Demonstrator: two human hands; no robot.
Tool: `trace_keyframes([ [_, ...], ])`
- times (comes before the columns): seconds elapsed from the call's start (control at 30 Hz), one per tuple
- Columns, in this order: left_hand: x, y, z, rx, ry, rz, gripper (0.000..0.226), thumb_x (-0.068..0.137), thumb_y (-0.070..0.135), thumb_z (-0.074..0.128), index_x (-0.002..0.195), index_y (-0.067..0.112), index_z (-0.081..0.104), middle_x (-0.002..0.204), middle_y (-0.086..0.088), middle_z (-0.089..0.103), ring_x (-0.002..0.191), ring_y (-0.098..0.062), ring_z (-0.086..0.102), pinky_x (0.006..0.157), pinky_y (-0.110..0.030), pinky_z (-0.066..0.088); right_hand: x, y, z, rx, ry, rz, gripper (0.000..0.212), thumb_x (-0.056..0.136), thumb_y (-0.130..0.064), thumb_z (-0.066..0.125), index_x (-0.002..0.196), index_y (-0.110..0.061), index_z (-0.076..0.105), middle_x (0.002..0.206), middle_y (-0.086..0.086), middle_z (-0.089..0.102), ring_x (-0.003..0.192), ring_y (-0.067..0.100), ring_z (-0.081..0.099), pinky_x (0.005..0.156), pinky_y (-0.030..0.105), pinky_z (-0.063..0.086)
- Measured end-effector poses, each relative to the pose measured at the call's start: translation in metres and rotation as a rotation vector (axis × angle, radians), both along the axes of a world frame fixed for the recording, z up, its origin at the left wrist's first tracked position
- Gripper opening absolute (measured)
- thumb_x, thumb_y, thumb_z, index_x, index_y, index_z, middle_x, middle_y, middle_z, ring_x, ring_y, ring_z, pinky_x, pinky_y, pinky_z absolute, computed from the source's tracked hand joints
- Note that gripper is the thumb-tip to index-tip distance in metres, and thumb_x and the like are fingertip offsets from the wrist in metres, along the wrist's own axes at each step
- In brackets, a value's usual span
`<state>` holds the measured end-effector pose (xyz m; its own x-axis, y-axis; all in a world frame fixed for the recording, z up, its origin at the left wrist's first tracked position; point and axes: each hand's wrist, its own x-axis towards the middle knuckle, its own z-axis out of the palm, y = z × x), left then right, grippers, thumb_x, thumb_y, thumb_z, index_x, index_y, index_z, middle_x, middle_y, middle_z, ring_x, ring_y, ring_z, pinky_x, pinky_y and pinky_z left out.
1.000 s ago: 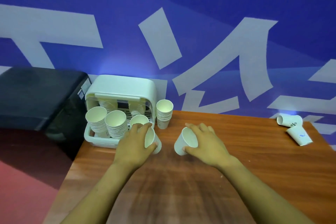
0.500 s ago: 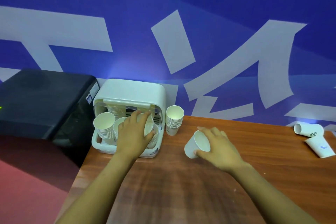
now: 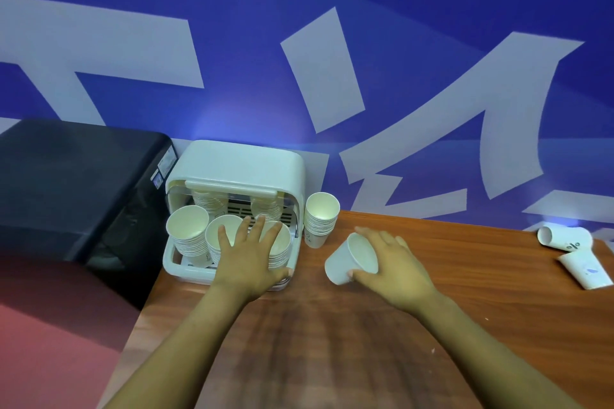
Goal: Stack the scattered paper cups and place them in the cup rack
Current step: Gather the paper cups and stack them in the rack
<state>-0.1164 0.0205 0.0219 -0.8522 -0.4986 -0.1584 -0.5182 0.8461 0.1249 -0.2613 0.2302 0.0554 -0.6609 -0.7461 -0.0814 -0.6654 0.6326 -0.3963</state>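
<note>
- The left hand (image 3: 247, 255) was spread flat, fingers splayed, gripping nothing, over stacked white paper cups (image 3: 189, 236) in the white plastic cup rack (image 3: 232, 166).
- A single tilted white paper cup (image 3: 349, 259) was clasped by the right hand (image 3: 390, 264) above the brown wooden table (image 3: 465, 275).

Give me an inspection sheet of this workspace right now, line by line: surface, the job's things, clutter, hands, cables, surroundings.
Surface: wooden table, mostly bare.
Job's things: white cup rack at the table's back left, holding cup stacks; one cup stack standing beside it; two loose cups lying at far right.
Clutter: nothing seen.
Hands: left hand spread open over the rack's front stacks; right hand gripping a single tilted cup.
Cables: nothing seen.
Surroundings: blue wall with white lettering; black box left of the rack.
</note>
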Motion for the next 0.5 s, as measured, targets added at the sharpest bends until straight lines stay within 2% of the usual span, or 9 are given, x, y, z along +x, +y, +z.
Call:
trace_keyframes([
  [0.1, 0.013, -0.002, 0.007, 0.010, 0.069, 0.035, 0.085, 0.083, 0.068, 0.043, 0.151, 0.034, 0.004, 0.161, 0.002, 0.002, 0.147, -0.022, 0.000, 0.114, -0.057, 0.000, 0.008, -0.033, 0.010, -0.153, 0.047, 0.039, 0.073, 0.079, -0.042, 0.068, 0.143, -0.033, 0.032, 0.140, -0.012, 0.041, 0.125, 0.015, 0.037, 0.102, 0.026, 0.034],
  [0.23, 0.028, -0.005, 0.015, 0.030, 0.179, 0.114, 0.082, 0.085, 0.059, 0.050, 0.151, 0.034, 0.007, 0.159, 0.002, 0.010, 0.147, -0.021, 0.006, 0.115, -0.054, 0.005, 0.026, -0.078, 0.017, -0.279, 0.123, 0.085, 0.073, 0.080, -0.041, 0.067, 0.143, -0.033, 0.033, 0.140, -0.008, 0.039, 0.127, 0.016, 0.038, 0.099, 0.033, 0.041],
  [0.43, 0.042, -0.008, 0.017, 0.045, 0.246, 0.145, 0.079, 0.086, 0.056, 0.053, 0.150, 0.033, 0.012, 0.158, 0.002, 0.013, 0.146, -0.020, 0.008, 0.115, -0.053, 0.005, 0.042, -0.108, -0.004, -0.190, 0.215, 0.119, 0.074, 0.079, -0.036, 0.065, 0.145, -0.030, 0.032, 0.141, 0.001, 0.039, 0.126, 0.025, 0.037, 0.098, 0.040, 0.043],
  [0.5, 0.044, -0.009, 0.016, 0.052, 0.259, 0.149, 0.079, 0.086, 0.057, 0.053, 0.150, 0.034, 0.012, 0.158, 0.002, 0.013, 0.146, -0.020, 0.008, 0.115, -0.053, 0.005, 0.044, -0.109, -0.014, -0.082, 0.187, 0.163, 0.080, 0.081, -0.035, 0.063, 0.149, -0.028, 0.022, 0.148, 0.000, 0.031, 0.131, 0.025, 0.034, 0.104, 0.038, 0.038],
])
